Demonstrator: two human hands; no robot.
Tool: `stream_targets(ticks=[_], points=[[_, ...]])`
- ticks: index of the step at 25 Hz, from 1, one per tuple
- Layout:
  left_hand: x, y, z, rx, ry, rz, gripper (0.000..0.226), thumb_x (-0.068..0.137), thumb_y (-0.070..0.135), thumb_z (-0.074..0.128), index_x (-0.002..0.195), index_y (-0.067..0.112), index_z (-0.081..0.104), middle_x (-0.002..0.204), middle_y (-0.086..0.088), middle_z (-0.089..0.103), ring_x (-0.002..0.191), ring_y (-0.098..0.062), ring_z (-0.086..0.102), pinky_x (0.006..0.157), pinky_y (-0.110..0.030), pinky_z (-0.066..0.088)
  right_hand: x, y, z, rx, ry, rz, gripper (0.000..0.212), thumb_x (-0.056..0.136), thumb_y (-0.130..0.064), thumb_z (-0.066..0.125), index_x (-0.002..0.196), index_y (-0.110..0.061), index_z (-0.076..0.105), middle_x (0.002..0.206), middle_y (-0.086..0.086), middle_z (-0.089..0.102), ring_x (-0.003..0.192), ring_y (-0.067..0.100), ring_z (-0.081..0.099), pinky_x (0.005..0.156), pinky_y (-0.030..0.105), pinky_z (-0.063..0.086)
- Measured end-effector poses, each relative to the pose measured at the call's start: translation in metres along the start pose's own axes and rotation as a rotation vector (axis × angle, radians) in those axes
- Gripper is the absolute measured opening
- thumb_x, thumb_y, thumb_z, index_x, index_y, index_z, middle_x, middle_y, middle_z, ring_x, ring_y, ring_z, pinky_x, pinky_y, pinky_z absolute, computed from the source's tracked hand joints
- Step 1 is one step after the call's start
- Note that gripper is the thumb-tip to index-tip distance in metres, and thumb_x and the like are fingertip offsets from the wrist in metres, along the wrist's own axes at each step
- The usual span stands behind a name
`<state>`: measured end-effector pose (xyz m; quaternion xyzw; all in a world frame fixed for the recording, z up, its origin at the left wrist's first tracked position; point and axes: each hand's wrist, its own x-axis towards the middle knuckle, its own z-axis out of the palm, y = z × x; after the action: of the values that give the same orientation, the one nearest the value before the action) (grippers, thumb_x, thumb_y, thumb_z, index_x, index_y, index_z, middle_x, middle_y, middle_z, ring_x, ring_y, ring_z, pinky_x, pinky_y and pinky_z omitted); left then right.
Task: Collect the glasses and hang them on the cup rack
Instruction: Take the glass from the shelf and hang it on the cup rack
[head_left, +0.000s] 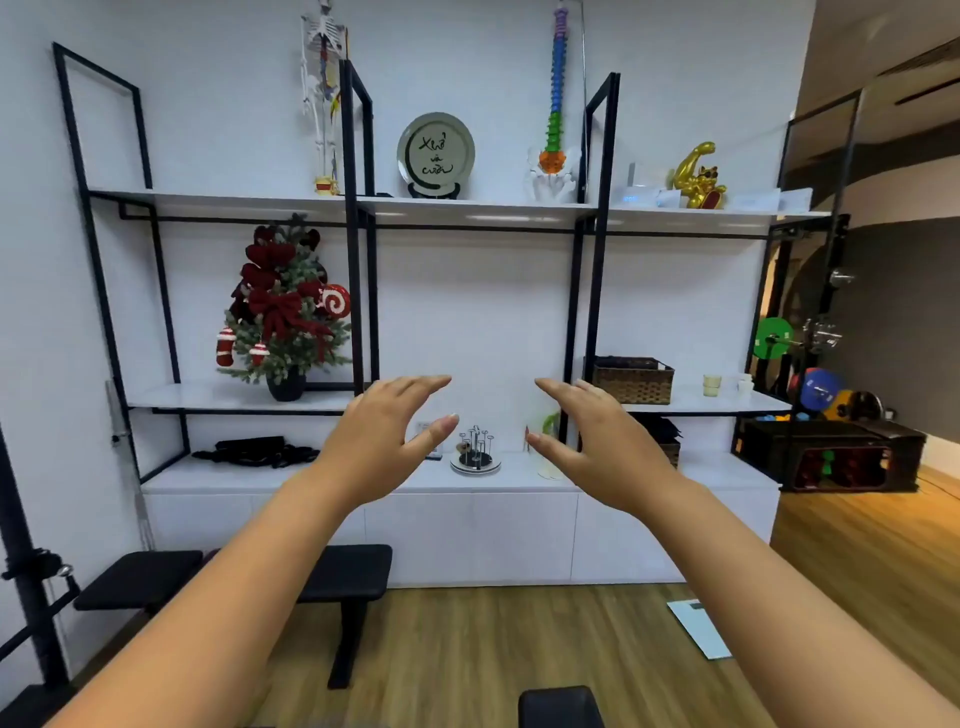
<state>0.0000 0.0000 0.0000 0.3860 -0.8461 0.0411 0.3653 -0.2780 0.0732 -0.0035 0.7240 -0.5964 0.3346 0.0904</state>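
The cup rack (475, 451) stood just below the centre of the frame, on the white counter (249, 480) that ran along the wall, and its thin metal pegs pointed straight up from a round dark base, so its long axis was vertical. It looked small and far off, and whether anything hung on the pegs could not be told. Two small pale cups (711, 385) sat at the right of the frame on the middle shelf (727, 402), just beside a woven basket (634, 379) and well apart from the rack; they stood upright, mouths up. The left hand (384, 441) was raised at centre left of the frame, fingers straight and spread loosely, thumb held apart from them, palm turned inward toward the other hand; it held nothing and touched nothing. The right hand (597, 441) mirrored it at centre right, fingers extended and slightly fanned, thumb apart, also empty and free of any surface. The rack showed in the gap between the two hands. At the left of the frame a small decorated Christmas tree (283, 306) stood in a dark pot on the middle shelf, and a black bench (343, 571) stood on the wooden floor at lower left.
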Motion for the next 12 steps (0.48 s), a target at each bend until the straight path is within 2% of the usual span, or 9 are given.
stream_targets(ticks=[4,12], points=[[0.003,0.004,0.008,-0.024,-0.062,0.018,0.063,0.100,0.064,0.042,0.156,0.033,0.041,0.155,0.014,0.046,0.144,-0.011,0.036,0.119,-0.043,0.031,-0.005,0.004,0.001,-0.032,-0.010,0.050,0.073,0.098,-0.065,0.055,0.161,-0.037,0.033,0.163,-0.012,0.042,0.157,0.016,0.023,0.124,0.041,0.028],[-0.006,0.033,0.034,-0.035,-0.073,0.028,0.060,0.101,0.062,0.044,0.155,0.036,0.041,0.153,0.017,0.047,0.144,-0.009,0.035,0.119,-0.036,0.027,-0.033,0.025,-0.008,-0.034,-0.036,0.076,0.077,0.097,-0.069,0.054,0.163,-0.040,0.028,0.170,-0.007,0.031,0.160,0.014,0.015,0.125,0.040,0.023]])
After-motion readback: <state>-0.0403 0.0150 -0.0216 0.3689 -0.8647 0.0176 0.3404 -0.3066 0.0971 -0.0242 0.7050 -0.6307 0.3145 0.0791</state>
